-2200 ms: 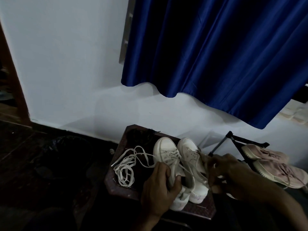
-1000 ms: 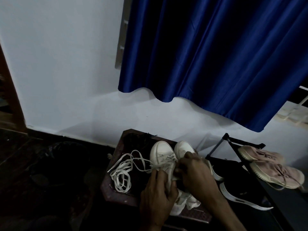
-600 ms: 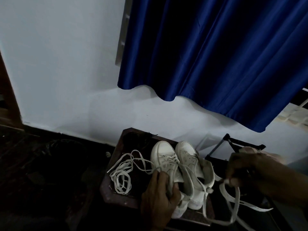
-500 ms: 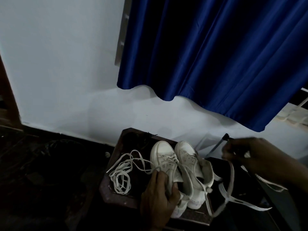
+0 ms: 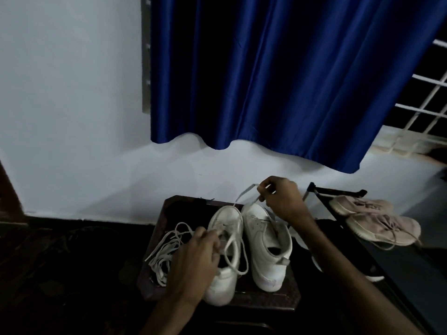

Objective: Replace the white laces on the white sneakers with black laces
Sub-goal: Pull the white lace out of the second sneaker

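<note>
Two white sneakers stand side by side on a dark wooden stool (image 5: 266,299), toes toward the wall. My left hand (image 5: 193,259) rests on the left sneaker (image 5: 223,276) and pinches its white lace near the eyelets. Above the toe of the right sneaker (image 5: 266,247), my right hand (image 5: 280,197) pinches a white lace (image 5: 238,238) that droops in loops over the left sneaker. A loose white lace (image 5: 164,250) lies in a pile on the stool's left side. No black laces show clearly.
A pair of pink sneakers (image 5: 377,221) sits on a dark rack (image 5: 336,192) at the right, with a black shoe (image 5: 348,272) lower down. A blue curtain (image 5: 278,81) hangs above against the white wall. The floor at the left is dark.
My right hand has swung back from the far right, carrying the pulled-out white lace, to above the right sneaker's toe. My left hand has shifted up the left sneaker to its laces.
</note>
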Action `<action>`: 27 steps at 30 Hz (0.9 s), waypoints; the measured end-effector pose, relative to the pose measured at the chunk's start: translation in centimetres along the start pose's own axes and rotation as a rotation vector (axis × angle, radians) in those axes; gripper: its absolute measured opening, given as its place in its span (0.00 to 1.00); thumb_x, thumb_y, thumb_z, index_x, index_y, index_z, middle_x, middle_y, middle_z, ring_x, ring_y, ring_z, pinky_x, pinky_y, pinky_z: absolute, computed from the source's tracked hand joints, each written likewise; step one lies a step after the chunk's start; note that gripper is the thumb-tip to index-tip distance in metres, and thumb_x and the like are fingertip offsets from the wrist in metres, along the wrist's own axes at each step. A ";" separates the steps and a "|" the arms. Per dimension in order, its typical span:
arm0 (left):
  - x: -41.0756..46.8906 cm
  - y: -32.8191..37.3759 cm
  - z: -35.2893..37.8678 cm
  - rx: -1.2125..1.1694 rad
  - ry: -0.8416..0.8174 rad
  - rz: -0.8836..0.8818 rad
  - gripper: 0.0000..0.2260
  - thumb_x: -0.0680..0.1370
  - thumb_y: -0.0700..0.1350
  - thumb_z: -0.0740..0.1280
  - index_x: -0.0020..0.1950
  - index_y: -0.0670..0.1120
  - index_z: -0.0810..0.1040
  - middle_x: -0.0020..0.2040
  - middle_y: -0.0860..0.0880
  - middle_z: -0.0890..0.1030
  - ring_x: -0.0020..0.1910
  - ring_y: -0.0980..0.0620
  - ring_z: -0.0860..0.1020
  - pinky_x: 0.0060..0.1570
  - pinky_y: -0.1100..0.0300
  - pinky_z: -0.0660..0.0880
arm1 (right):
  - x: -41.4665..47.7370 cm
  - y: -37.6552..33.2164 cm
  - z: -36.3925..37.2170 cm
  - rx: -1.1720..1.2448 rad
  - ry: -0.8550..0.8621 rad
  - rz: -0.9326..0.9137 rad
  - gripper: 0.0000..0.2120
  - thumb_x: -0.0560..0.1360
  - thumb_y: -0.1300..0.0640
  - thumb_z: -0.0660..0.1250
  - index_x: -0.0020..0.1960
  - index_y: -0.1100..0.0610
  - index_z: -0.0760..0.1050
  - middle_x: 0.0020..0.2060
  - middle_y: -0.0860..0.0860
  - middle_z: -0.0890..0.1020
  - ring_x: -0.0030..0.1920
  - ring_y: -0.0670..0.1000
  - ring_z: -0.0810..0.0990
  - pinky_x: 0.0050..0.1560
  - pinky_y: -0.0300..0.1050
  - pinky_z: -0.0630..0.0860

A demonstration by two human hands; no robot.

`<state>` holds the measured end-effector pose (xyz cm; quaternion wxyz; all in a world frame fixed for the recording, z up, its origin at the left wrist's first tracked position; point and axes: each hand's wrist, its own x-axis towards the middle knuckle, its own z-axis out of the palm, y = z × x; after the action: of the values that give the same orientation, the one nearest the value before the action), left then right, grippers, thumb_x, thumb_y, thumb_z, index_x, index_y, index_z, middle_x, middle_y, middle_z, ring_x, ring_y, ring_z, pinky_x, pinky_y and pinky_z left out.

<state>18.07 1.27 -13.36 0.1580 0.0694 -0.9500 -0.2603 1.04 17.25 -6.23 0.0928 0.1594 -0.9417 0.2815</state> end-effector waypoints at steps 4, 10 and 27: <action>0.8 -0.2 -0.9 0.145 -0.065 0.026 0.09 0.79 0.45 0.59 0.55 0.54 0.77 0.58 0.55 0.72 0.52 0.51 0.79 0.47 0.55 0.73 | -0.8 2.6 0.9 -0.089 0.094 0.057 0.06 0.76 0.52 0.66 0.44 0.54 0.78 0.38 0.52 0.84 0.39 0.54 0.82 0.42 0.47 0.78; 0.3 1.0 -0.5 0.253 -0.059 0.125 0.21 0.77 0.38 0.59 0.64 0.57 0.73 0.57 0.55 0.71 0.58 0.52 0.74 0.51 0.57 0.72 | -0.9 3.8 2.1 0.028 0.165 0.130 0.10 0.78 0.53 0.63 0.57 0.56 0.74 0.42 0.55 0.84 0.46 0.58 0.81 0.44 0.48 0.76; 1.9 0.6 -1.0 0.221 -0.035 0.032 0.05 0.76 0.51 0.64 0.51 0.56 0.70 0.52 0.56 0.70 0.56 0.52 0.73 0.44 0.54 0.73 | -5.6 2.4 5.0 0.205 -0.201 -0.415 0.11 0.70 0.67 0.69 0.48 0.54 0.81 0.45 0.48 0.80 0.41 0.41 0.74 0.44 0.38 0.73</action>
<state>16.59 0.94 -11.75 0.1369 0.0664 -0.9765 -0.1527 5.00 17.71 -13.07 0.0377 0.3851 -0.8599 0.3330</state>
